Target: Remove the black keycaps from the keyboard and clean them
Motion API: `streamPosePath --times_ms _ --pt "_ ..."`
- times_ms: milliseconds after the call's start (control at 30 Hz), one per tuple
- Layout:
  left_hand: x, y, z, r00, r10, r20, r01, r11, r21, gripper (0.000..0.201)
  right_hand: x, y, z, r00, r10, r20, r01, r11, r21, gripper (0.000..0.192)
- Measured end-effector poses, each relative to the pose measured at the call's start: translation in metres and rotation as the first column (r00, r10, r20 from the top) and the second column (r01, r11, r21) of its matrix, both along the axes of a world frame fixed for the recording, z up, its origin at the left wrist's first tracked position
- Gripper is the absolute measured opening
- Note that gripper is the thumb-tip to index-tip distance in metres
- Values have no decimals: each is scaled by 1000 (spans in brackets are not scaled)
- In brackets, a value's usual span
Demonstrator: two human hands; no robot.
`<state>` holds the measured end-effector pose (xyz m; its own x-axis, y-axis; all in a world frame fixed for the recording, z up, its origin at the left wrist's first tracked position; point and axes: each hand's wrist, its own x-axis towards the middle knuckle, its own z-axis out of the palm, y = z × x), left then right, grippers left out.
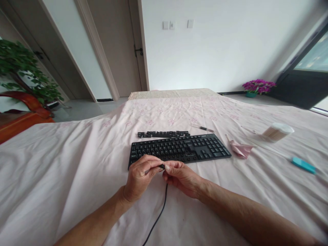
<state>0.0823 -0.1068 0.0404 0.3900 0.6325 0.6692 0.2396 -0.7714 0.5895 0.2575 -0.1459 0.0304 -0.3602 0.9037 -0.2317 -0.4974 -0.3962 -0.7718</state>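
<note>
In front of me both hands meet over the near edge of a black keyboard point(179, 148). My left hand point(139, 176) pinches a small black piece point(162, 166), with a thin dark end showing by its fingers. The fingers of my right hand point(183, 177) are closed on the other side of the same piece, whose kind I cannot make out. A black cable point(160, 213) runs from under my right hand towards me; its upper end is hidden. Parts of the keyboard lack keycaps, and loose black keycaps point(164, 134) lie in rows behind it.
A pink flowered cloth point(102, 153) covers the table in folds. Right of the keyboard lie a thin tool with a dark grip point(203, 128), a pink rag point(241, 149), a pack of cotton swabs point(278, 132) and a turquoise-handled brush or tool point(304, 165).
</note>
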Motion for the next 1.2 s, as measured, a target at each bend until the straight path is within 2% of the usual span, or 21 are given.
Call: streamPosePath --times_ms 200,500,700,867,967,1100,1200 --pt "-2 2 -4 999 -21 -44 23 999 46 21 -2 -1 -2 999 -45 15 46 999 -28 26" --pt "-4 -1 -6 994 30 -106 -11 984 176 28 -5 -3 0 981 -152 120 145 987 69 22" --pt "-3 -2 -5 996 82 -18 -81 994 72 14 -9 -6 10 946 -235 222 193 962 195 25" --pt "1 -4 -5 995 101 3 -101 992 78 15 -16 -8 15 917 -321 238 270 937 222 24" --pt "3 -5 -5 995 103 9 -103 993 57 15 -15 -6 13 895 -369 249 296 911 287 21" --pt "6 -7 -6 994 103 22 -103 995 -15 15 -9 -2 6 820 -445 359 276 858 433 20" --pt "7 -9 -6 993 116 25 -112 987 -114 15 -3 0 3 733 -518 441 222 795 565 18"
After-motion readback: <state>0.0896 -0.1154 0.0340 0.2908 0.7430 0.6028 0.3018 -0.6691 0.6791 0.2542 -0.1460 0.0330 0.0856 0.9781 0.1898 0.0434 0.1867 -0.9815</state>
